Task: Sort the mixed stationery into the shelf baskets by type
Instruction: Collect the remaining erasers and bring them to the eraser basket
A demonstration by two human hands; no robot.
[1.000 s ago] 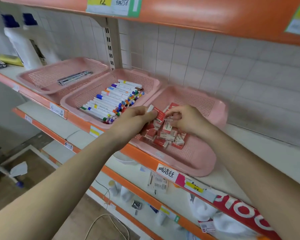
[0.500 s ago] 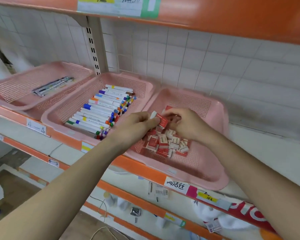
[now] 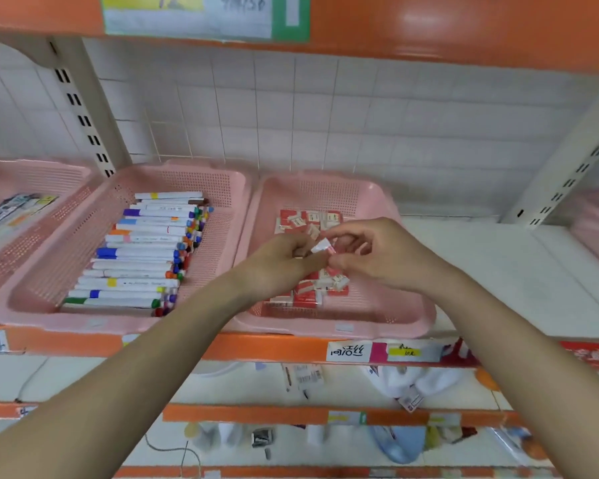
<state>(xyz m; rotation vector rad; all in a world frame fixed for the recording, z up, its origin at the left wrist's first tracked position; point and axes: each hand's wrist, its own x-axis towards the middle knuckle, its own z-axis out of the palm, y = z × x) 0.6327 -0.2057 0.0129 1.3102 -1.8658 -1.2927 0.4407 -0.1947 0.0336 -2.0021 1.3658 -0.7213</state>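
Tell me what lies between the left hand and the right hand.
A small white eraser, pinched by left hand and right hand above the basket; head view.

I see bare white shelf (image 3: pixel 498 278) right of the box basket (image 3: pixel 416 316); the marker basket (image 3: pixel 42 271) sits just beside its left rim.

Bright, even light; soft blur, edges warped.

Head view: I look from the person's head, forward and down onto the shelf (image 3: pixel 498 271).
Facing: square to the tiled back wall (image 3: pixel 325 115).
Nearness: close; the pink baskets (image 3: pixel 291 323) span most of my mid-frame.
Coverage: my only view.
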